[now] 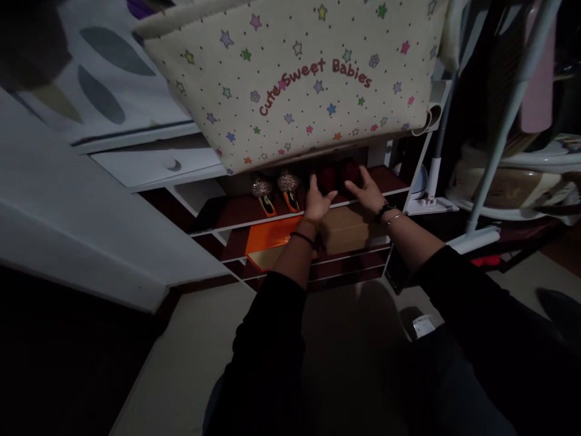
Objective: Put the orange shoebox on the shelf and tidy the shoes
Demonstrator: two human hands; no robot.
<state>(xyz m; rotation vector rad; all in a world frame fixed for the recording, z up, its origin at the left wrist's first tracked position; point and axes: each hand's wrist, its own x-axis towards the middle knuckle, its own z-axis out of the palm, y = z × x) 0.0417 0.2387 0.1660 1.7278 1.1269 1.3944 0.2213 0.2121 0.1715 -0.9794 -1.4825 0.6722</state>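
Note:
On the upper shelf of a shoe rack sits a pair of dark red, rounded shoes, dim in the shadow. My left hand (pixel 318 201) is around the left dark red shoe (pixel 325 178), its fingers along the outer side and its thumb at the near end. The right dark red shoe (pixel 348 172) is between the thumb and fingers of my right hand (pixel 368 194). Left of my hands stand two glittery shoes with black and orange soles, one glittery shoe (pixel 262 189) beside another glittery shoe (pixel 288 184). The far ends of the red shoes are hidden.
A cream star-printed cloth bag (pixel 313 79) overhangs the upper shelf (pixel 227 213). Below are an orange box (pixel 272 235) and a brown cardboard box (pixel 347 230). A white drawer (pixel 158 166) is at left. A pale pole (pixel 503 139) and stacked basins (pixel 490 181) stand at right.

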